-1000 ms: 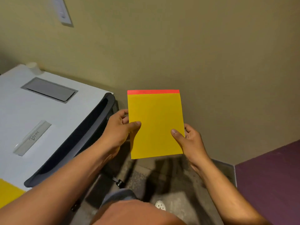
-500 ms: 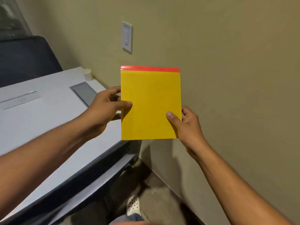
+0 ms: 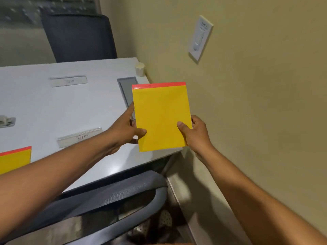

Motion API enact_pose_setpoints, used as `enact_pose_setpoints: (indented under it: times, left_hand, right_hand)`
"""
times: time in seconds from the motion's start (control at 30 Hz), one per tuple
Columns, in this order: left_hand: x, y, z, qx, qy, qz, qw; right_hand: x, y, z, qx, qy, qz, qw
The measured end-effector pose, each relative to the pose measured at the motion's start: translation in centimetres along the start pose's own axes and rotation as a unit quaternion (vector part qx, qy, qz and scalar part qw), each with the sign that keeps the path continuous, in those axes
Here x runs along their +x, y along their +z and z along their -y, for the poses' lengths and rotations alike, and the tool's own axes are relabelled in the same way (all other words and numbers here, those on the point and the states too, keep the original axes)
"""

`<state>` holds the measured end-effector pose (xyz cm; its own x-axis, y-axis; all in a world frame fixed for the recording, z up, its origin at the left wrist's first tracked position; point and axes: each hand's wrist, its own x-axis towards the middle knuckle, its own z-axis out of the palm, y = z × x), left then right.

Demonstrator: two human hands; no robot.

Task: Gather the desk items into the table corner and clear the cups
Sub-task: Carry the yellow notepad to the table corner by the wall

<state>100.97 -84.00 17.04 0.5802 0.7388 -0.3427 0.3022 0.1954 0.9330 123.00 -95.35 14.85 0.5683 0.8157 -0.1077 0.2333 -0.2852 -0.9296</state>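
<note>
A yellow notepad (image 3: 160, 115) with a red top strip is held upright above the near right corner of the white table (image 3: 53, 106). My left hand (image 3: 123, 129) grips its lower left edge, thumb on the front. My right hand (image 3: 194, 133) grips its lower right edge the same way. A small white paper cup (image 3: 139, 68) stands at the table's far right corner by the wall. A second yellow notepad (image 3: 14, 159) lies at the table's left, cut off by the frame.
Two clear name plates (image 3: 79, 137) (image 3: 69, 81) lie on the table, with a grey cable hatch (image 3: 126, 91) near the right edge and a small object (image 3: 6, 121) at the far left. A grey mesh chair (image 3: 113, 195) is below me, a dark chair (image 3: 77, 36) beyond the table. The wall with a switch (image 3: 200, 38) is close on the right.
My view has swung left and up from the floor to the table. The notepad, held in both hands throughout, now hangs over the table's near right corner.
</note>
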Motion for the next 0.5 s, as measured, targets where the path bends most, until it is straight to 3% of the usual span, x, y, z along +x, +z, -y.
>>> enact_pose_setpoints:
  times: [0.27,0.4,0.5]
  left_hand:
    - [6.1,-0.3,4.8,0.020,-0.051,-0.168,0.984]
    - [8.4,-0.3,6.4,0.023,-0.081,-0.189,0.978]
    - [9.8,-0.3,7.7,0.079,-0.091,-0.155,0.980]
  right_hand:
    - [8.3,4.2,-4.3,-0.044,0.007,0.062,0.997]
    - [11.0,5.9,-5.9,-0.053,0.019,0.101,0.993]
    - [11.9,7.4,-7.8,-0.092,0.042,0.125,0.987]
